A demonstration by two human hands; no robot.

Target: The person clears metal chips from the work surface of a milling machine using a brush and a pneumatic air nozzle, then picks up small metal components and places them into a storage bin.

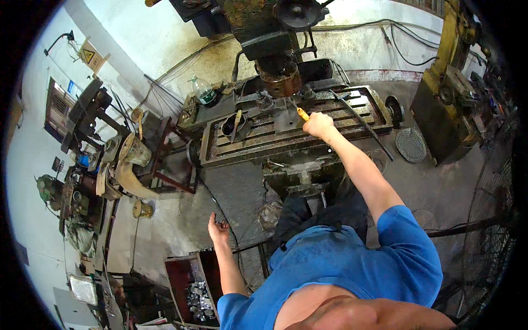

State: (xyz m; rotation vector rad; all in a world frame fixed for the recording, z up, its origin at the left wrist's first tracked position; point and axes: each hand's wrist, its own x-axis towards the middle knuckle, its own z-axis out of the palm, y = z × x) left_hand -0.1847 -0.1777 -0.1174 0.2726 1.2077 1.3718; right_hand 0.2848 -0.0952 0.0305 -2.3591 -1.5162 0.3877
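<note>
One hand, the right hand [319, 125], has its fingers closed around a yellow tool [303, 114]. The thin end of the tool points to the far side, just under the round brown machine head [281, 82]. I can't tell if that end touches anything. A flat gray plate [286, 120] lies just left of the tool, on the long machine table [258, 146].

The left hand [219, 228] hangs low on the near left, well apart from the table. Its fingers are partly curled, and I can't tell if something small is in them.

Farther left on the table is a dark cup [227, 127], with a flat stick [237, 124] leaning on it. On the right, a long bar [363, 125] lies across the table and sticks out over the near edge.

The step seems to be using the tool's end near the plate. To do it well, hold the handle far back, go slowly, and keep the knuckles and arm away from the head.
</note>
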